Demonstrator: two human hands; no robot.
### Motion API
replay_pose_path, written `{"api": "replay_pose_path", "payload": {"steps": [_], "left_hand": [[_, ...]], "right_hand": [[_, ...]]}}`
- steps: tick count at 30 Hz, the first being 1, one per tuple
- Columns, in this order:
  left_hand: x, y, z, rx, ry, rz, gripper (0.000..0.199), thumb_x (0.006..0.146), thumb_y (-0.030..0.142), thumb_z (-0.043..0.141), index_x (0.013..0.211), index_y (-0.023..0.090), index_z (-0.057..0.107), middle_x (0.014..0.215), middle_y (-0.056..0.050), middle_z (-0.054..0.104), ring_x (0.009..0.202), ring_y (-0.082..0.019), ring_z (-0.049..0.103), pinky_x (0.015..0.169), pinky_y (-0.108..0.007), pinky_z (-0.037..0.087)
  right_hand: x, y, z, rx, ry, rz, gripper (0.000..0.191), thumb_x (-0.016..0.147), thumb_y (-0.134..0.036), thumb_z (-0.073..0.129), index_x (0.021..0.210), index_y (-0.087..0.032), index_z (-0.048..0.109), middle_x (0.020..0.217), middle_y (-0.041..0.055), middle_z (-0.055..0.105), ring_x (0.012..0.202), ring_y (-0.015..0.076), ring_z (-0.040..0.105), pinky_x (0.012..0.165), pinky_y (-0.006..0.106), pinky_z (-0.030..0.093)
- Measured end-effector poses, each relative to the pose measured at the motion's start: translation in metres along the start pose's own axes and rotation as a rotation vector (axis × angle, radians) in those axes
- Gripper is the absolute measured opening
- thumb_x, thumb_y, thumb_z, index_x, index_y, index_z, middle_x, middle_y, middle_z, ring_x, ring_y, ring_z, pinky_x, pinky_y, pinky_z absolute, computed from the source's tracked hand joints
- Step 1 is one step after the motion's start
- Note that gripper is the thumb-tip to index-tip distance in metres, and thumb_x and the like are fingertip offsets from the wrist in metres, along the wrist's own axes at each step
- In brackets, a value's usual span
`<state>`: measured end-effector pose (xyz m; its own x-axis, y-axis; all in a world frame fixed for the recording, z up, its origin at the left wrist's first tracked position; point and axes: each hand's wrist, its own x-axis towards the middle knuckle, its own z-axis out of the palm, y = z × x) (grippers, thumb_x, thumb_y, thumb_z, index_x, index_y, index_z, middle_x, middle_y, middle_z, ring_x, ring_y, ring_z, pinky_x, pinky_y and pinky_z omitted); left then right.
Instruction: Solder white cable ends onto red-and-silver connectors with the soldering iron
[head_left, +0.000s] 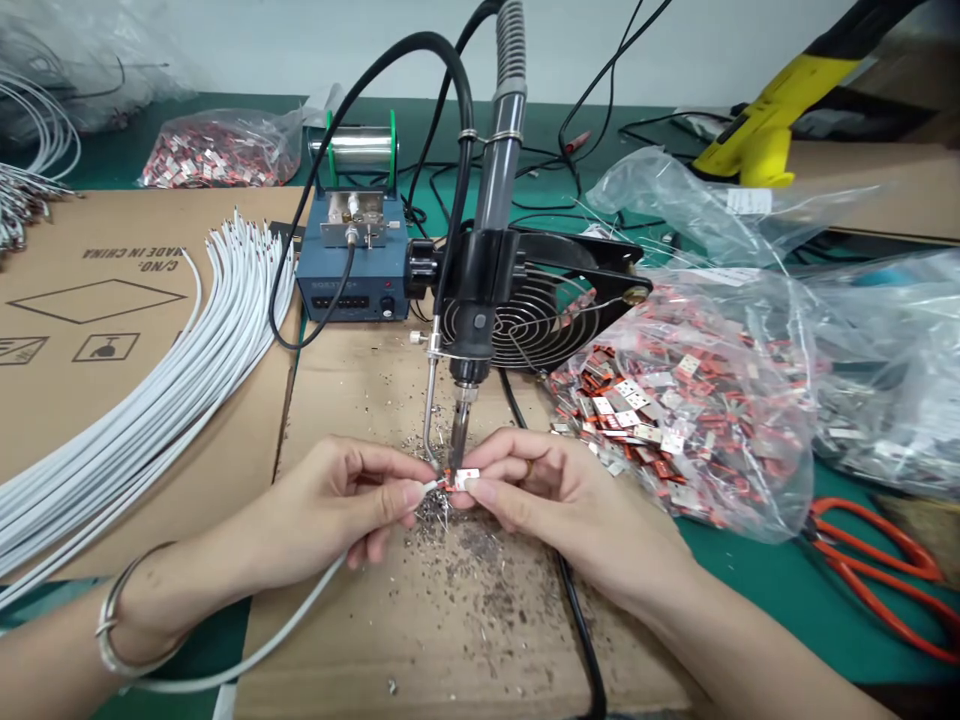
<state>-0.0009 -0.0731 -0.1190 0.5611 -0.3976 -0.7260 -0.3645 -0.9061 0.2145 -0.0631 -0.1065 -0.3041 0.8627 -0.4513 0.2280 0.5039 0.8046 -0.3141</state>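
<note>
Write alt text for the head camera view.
Two hands work under a soldering iron: the left hand holds a white wire at a small red-and-silver terminal pinched by the right hand. Bundled white wires lie left, a bag of terminals right.

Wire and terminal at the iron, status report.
Left hand pinching white wire. Right hand pinching red-and-silver terminal at wire end. Iron tip at the join. Terminal bag beside right hand, not blocking.

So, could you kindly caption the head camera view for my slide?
Left hand holds a white insulated wire to a red-and-silver metal terminal in the right hand, beneath a black mounted soldering iron.
</note>
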Motion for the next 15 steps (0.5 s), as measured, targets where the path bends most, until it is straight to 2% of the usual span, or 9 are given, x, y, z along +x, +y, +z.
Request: {"api": "replay_pose_path", "payload": {"steps": [3, 7, 10, 15], "left_hand": [[0.0007, -0.0002, 0.0003, 0.031, 0.009, -0.009, 0.027, 0.081, 0.028, 0.056, 0.095, 0.005, 0.058, 0.050, 0.004, 0.047, 0.041, -0.002, 0.041, 0.040, -0.010, 0.035], [0.0009, 0.0012, 0.0006, -0.008, -0.003, -0.002, 0.024, 0.081, 0.024, 0.056, 0.095, 0.005, 0.058, 0.051, 0.004, 0.047, 0.041, -0.002, 0.042, 0.038, -0.010, 0.033], [0.0005, 0.0022, -0.0005, -0.022, -0.023, -0.001, 0.025, 0.081, 0.023, 0.055, 0.098, 0.004, 0.058, 0.052, 0.004, 0.048, 0.041, -0.002, 0.042, 0.037, -0.009, 0.031], [0.0007, 0.0019, -0.0034, 0.024, -0.032, -0.033, 0.033, 0.081, 0.031, 0.056, 0.102, 0.005, 0.058, 0.048, 0.003, 0.046, 0.040, -0.002, 0.040, 0.039, -0.011, 0.033]], "right_hand": [[0.0004, -0.0017, 0.0020, -0.026, 0.032, 0.008, 0.011, 0.073, -0.019, 0.066, 0.077, -0.012, 0.059, 0.069, 0.0046, 0.066, 0.056, 0.0070, 0.059, 0.048, 0.013, 0.042], [-0.0006, -0.0005, 0.0012, -0.021, -0.002, -0.023, 0.012, 0.075, -0.021, 0.066, 0.079, -0.012, 0.060, 0.073, 0.0048, 0.067, 0.065, 0.0066, 0.062, 0.059, 0.011, 0.046], [-0.0009, 0.0018, -0.0013, -0.042, -0.013, -0.038, 0.014, 0.076, -0.024, 0.066, 0.081, -0.012, 0.059, 0.076, 0.0060, 0.067, 0.069, 0.0087, 0.063, 0.062, 0.014, 0.048], [0.0011, 0.0033, -0.0028, -0.065, -0.029, -0.051, 0.015, 0.077, -0.026, 0.065, 0.082, -0.013, 0.058, 0.077, 0.0058, 0.067, 0.071, 0.0092, 0.064, 0.063, 0.014, 0.048]]}}
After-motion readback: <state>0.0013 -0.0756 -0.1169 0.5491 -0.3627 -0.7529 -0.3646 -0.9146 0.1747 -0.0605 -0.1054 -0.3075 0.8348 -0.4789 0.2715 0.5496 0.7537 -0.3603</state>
